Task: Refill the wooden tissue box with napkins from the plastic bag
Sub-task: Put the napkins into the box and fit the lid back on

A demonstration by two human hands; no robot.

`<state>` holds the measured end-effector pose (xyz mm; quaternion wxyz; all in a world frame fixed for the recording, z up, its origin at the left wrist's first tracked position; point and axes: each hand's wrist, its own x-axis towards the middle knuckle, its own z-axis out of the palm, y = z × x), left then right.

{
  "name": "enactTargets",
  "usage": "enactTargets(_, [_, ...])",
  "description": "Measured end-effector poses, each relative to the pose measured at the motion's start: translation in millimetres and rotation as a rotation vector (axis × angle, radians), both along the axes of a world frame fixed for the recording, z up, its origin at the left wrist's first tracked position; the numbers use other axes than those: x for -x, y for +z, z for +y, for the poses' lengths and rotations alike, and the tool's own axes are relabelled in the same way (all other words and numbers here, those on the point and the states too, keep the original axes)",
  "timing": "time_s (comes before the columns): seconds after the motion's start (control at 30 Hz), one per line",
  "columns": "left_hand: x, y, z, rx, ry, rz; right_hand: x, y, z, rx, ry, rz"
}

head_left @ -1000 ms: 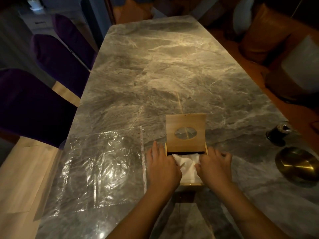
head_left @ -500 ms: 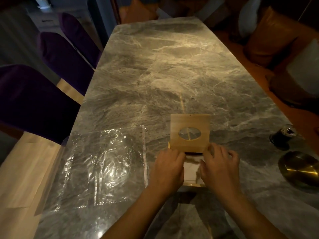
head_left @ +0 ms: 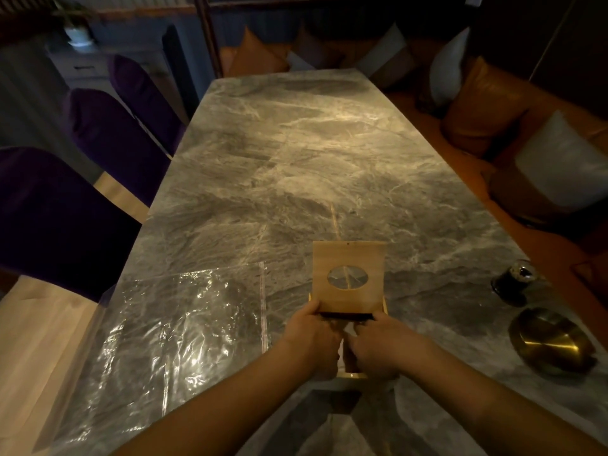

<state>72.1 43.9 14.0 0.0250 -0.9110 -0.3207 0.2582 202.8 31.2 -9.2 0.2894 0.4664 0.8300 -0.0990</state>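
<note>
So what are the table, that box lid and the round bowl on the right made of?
Table: looks like polished grey marble, pale veins and glare. Box lid: light, matte wood, faint grain, oval cutout. Bowl: probably brass-coloured metal, judging by its golden shine.

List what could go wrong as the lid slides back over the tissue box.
1. The left hand and right hand cover the open part of the wooden box; napkins hidden beneath could bunch under the sliding lid and jam it.
2. Fingers sit at the lid's near edge and might get pinched.
3. The empty plastic bag overhangs the table edge and may slip off.
</note>
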Motion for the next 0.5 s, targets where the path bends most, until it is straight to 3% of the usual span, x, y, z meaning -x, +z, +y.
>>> enactTargets(0.1, [-6,3,3,0.088,0.078,0.102,1,-3,3,0.002,0.009,-0.037])
enactTargets(0.23, [-11,-6,6,0.049,0.030,0.149,-5,2,1,-0.110,0.009,0.080])
enactTargets(0.37, [0,-4,8,0.079,-0.044,-0.053,-14,11,-6,-0.190,0.006,0.250])
enactTargets(0.43, [8,-1,7,0.159,-0.088,-0.186,-18,13,-11,-0.208,0.057,0.235])
enactTargets(0.5, [16,2,6,0.195,-0.106,-0.201,-19,15,-13,-0.195,0.091,0.182])
